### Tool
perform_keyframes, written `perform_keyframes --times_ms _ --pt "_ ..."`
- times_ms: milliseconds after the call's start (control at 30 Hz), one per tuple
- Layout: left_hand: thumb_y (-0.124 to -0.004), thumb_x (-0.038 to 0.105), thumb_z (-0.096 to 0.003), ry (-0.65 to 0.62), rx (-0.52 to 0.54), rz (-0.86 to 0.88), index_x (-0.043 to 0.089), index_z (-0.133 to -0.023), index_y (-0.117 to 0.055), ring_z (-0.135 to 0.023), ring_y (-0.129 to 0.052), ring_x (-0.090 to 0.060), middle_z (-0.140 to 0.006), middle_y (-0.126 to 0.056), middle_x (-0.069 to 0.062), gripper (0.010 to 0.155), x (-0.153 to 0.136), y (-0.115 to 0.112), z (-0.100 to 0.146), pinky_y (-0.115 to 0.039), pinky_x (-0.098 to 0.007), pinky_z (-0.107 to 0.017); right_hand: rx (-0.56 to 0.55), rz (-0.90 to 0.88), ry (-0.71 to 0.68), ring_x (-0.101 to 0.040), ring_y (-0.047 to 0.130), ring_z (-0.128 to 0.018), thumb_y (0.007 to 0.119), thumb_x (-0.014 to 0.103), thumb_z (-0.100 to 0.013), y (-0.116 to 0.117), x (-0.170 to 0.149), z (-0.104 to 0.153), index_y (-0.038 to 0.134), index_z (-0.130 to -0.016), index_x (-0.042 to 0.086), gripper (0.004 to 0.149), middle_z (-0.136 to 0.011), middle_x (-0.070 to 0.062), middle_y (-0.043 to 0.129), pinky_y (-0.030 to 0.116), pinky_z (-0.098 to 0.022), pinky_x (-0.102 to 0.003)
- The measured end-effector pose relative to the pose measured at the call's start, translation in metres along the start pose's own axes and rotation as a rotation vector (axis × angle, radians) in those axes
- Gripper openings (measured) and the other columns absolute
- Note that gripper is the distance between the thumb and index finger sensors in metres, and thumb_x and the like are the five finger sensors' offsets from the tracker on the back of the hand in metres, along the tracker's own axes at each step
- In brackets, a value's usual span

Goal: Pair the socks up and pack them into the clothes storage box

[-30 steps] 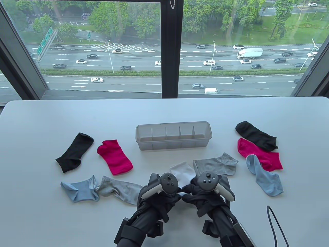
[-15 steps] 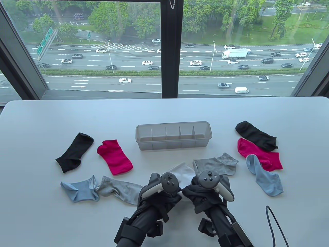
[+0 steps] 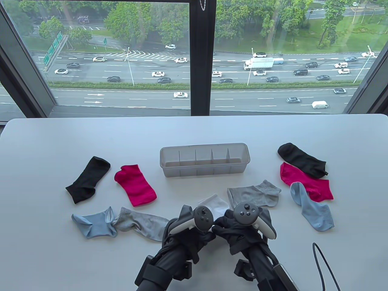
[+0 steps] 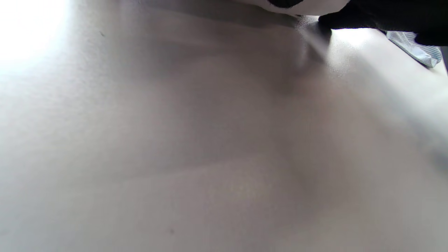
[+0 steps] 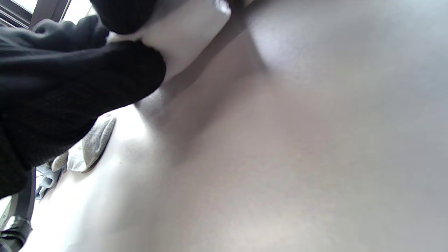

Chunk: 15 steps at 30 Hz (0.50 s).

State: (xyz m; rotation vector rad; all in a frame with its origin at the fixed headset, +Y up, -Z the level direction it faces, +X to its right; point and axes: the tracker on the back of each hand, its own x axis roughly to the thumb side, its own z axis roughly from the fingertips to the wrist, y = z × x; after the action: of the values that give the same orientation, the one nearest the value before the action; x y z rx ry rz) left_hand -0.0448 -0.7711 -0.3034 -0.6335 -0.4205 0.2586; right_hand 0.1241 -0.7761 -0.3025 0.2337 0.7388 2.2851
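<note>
Both my left hand (image 3: 194,235) and right hand (image 3: 235,232) pinch the near end of the white sock (image 3: 213,204), fingers curled on it just above the table (image 3: 194,130); the storage box (image 3: 204,160) sits beyond it, other socks scattered around.

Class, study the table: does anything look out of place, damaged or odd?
Nothing looks damaged or spilled. The storage box stands upright and holds no socks. The one untidy spot is the right-hand pile, where the black sock, pink sock and blue sock overlap.
</note>
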Motion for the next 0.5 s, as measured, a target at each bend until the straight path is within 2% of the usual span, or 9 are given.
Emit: perform_keyframes --times_ms 33,67,133,200,267,333,367,400,500 --pt "-0.059 0.036 -0.0615 0.003 0.01 -0.005 0.013 -0.109 -0.027 -0.111 -0.019 -0.045 -0.119 -0.019 -0.017 0.062 0.0002 0.0008 0.0007 -0.024 -0.074 -0.075 0.003 -0.019 -0.003 -0.051 0.0 -0.098 0.059 0.041 -0.061 -0.0003 -0.0002 -0.0001 0.067 -0.094 0.02 0.04 -0.116 -0.029 0.013 0.008 -0.067 -0.068" --pt "-0.063 0.038 -0.0605 -0.007 0.014 -0.012 0.016 -0.111 -0.021 -0.111 -0.021 -0.046 -0.12 -0.02 -0.018 0.069 0.0014 0.0021 0.0013 -0.026 -0.075 -0.075 0.009 -0.055 -0.003 -0.051 -0.001 -0.098 0.058 0.041 -0.061 0.0 -0.0007 -0.0001 0.068 -0.094 0.019 0.04 -0.115 -0.029 0.013 0.007 -0.067 -0.068" --pt "-0.064 0.036 -0.0608 0.008 0.035 -0.044 0.021 -0.11 -0.026 -0.112 -0.025 -0.046 -0.121 -0.023 -0.017 0.064 0.0029 0.0031 0.0022 -0.031 -0.075 -0.076 -0.003 -0.133 0.001 -0.05 -0.003 -0.097 0.055 0.039 -0.063 0.0011 -0.0011 -0.0003 0.07 -0.091 0.014 0.04 -0.115 -0.029 0.012 0.005 -0.066 -0.066" --pt "-0.062 0.034 -0.0616 0.019 0.087 -0.062 0.016 -0.108 -0.047 -0.112 -0.033 -0.046 -0.121 -0.032 -0.016 0.052 0.0054 0.0036 0.0027 -0.036 -0.074 -0.076 -0.016 -0.149 0.012 -0.049 -0.003 -0.098 0.053 0.038 -0.064 0.0015 -0.0011 -0.0009 0.072 -0.089 0.012 0.041 -0.115 -0.028 0.014 0.003 -0.066 -0.066" --pt "-0.06 0.032 -0.0622 0.021 0.1 -0.108 0.012 -0.103 -0.054 -0.112 -0.037 -0.045 -0.12 -0.037 -0.014 0.046 0.0081 0.0034 0.002 -0.038 -0.072 -0.077 -0.034 -0.119 0.019 -0.049 0.0 -0.099 0.054 0.039 -0.064 0.0004 0.0 0.0002 0.071 -0.089 0.012 0.041 -0.115 -0.028 0.018 0.006 -0.067 -0.066" --pt "-0.056 0.031 -0.0627 0.025 0.094 -0.137 0.009 -0.101 -0.052 -0.112 -0.037 -0.044 -0.119 -0.036 -0.015 0.044 0.0079 0.002 0.0 -0.038 -0.072 -0.077 -0.086 -0.062 0.024 -0.051 0.006 -0.101 0.062 0.043 -0.06 -0.0006 0.001 0.0019 0.067 -0.096 0.017 0.044 -0.116 -0.027 0.025 0.012 -0.069 -0.067" --pt "-0.054 0.031 -0.0628 0.021 0.073 -0.128 0.007 -0.1 -0.05 -0.111 -0.034 -0.045 -0.118 -0.033 -0.016 0.045 0.0073 0.0013 -0.0011 -0.037 -0.071 -0.078 -0.084 -0.036 0.016 -0.051 0.008 -0.101 0.064 0.044 -0.059 -0.0009 0.0008 0.002 0.06 -0.103 0.019 0.051 -0.117 -0.027 0.026 0.013 -0.069 -0.068" --pt "-0.053 0.032 -0.0631 0.026 0.057 -0.121 0.007 -0.1 -0.048 -0.112 -0.03 -0.044 -0.118 -0.03 -0.016 0.045 0.0065 0.0011 -0.0013 -0.035 -0.071 -0.078 -0.064 -0.037 0.009 -0.051 0.008 -0.101 0.065 0.044 -0.058 -0.001 0.0 0.0019 0.059 -0.104 0.021 0.052 -0.117 -0.027 0.025 0.013 -0.069 -0.068" --pt "-0.056 0.036 -0.0616 0.013 0.057 -0.103 0.008 -0.098 -0.046 -0.111 -0.028 -0.045 -0.117 -0.029 -0.017 0.047 0.0057 0.0 -0.0015 -0.033 -0.071 -0.078 -0.047 -0.136 0.017 -0.05 0.002 -0.1 0.06 0.04 -0.063 -0.0011 -0.0023 0.0003 0.07 -0.094 0.017 0.04 -0.116 -0.028 0.022 0.007 -0.068 -0.066"
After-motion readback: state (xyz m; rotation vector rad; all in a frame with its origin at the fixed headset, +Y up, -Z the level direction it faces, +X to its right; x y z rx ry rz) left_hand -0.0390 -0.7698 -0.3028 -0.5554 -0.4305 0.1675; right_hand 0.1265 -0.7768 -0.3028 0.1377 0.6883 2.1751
